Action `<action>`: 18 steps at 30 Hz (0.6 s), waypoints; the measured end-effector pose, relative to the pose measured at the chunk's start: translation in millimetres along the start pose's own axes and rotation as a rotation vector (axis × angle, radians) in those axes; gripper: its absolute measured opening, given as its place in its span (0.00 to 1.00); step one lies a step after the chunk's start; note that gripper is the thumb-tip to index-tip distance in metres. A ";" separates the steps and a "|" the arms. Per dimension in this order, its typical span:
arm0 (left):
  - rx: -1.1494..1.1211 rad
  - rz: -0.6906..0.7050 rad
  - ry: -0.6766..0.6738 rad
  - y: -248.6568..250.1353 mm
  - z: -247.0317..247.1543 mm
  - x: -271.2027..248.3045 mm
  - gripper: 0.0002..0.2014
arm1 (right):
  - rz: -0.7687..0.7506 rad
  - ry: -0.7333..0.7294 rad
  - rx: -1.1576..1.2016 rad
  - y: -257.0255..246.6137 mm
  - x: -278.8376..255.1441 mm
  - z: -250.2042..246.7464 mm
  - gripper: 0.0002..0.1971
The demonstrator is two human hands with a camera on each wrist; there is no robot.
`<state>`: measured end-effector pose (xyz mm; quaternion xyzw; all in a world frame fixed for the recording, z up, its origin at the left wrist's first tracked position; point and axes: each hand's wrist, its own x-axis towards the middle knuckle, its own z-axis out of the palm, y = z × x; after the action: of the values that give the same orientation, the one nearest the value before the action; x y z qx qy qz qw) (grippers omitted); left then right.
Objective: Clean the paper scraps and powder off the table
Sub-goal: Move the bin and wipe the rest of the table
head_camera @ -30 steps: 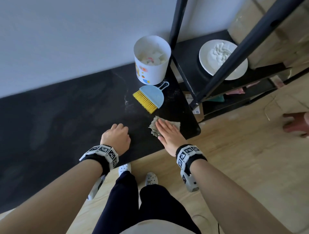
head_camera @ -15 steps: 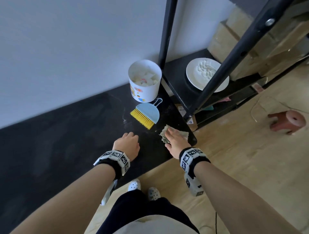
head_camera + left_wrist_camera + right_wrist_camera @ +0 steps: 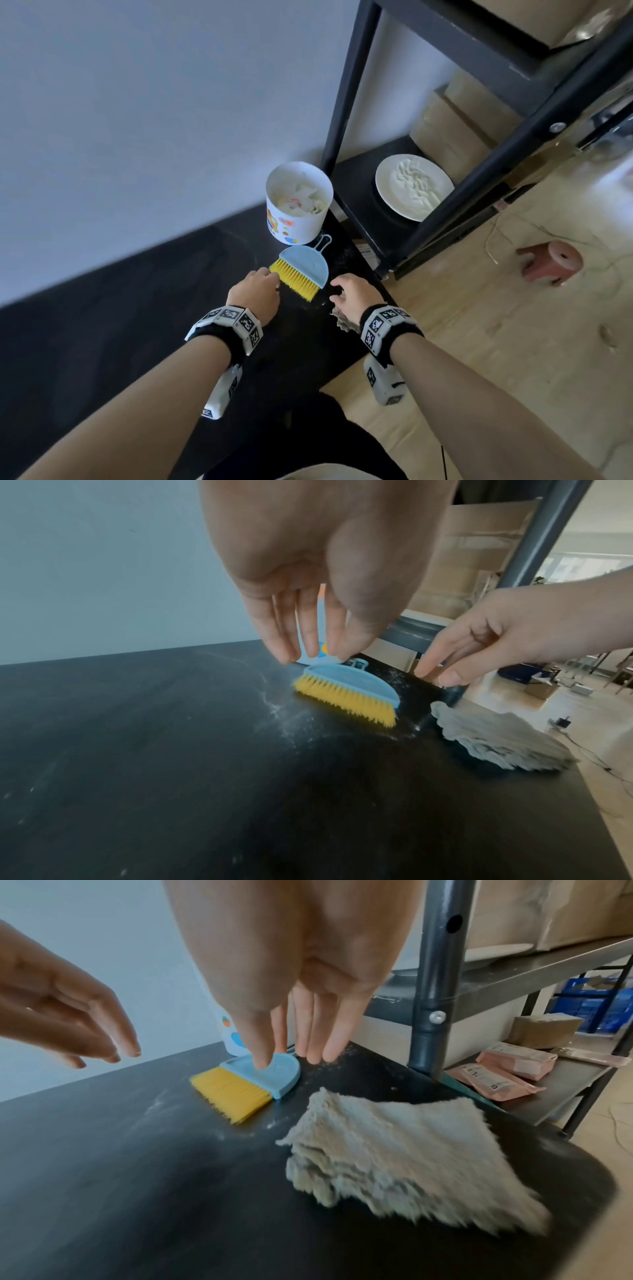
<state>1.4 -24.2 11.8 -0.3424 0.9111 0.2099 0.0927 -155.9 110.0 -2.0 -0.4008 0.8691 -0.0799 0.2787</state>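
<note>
White powder (image 3: 284,723) dusts the black table (image 3: 137,325) around the brush (image 3: 301,274), which lies beside the paper-filled cup (image 3: 298,205). The brush looks light and stiff; its blue back seems the best place to grasp. Both hands, left (image 3: 255,298) and right (image 3: 352,294), hover over it with relaxed fingers, holding nothing. The cloth (image 3: 394,1150) lies near the table edge.

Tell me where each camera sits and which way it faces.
Head: high, looking down at table, brush, bucket; both forearms show.
Left wrist: low over the table, facing the brush; left hand above.
Right wrist: low, facing brush and cloth; right hand above.
Both wrist views share brush, cloth, powder.
</note>
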 end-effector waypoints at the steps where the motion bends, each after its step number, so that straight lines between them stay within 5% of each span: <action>1: -0.010 -0.011 0.003 -2.0 -2.3 5.6 0.13 | 0.000 -0.008 0.003 -1.6 8.8 -2.9 0.19; 11: -0.071 -0.113 -0.153 -5.6 7.3 66.5 0.20 | 0.135 -0.014 0.132 -6.1 82.7 -10.4 0.21; 18: -0.234 -0.275 -0.145 7.0 22.7 89.0 0.21 | 0.219 -0.063 0.178 -10.4 94.5 -3.4 0.11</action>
<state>-69.3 -61.3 -34.1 -0.4560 0.8160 0.3240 0.1452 -200.5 32.8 -35.2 -0.2794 0.8880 -0.1130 0.3473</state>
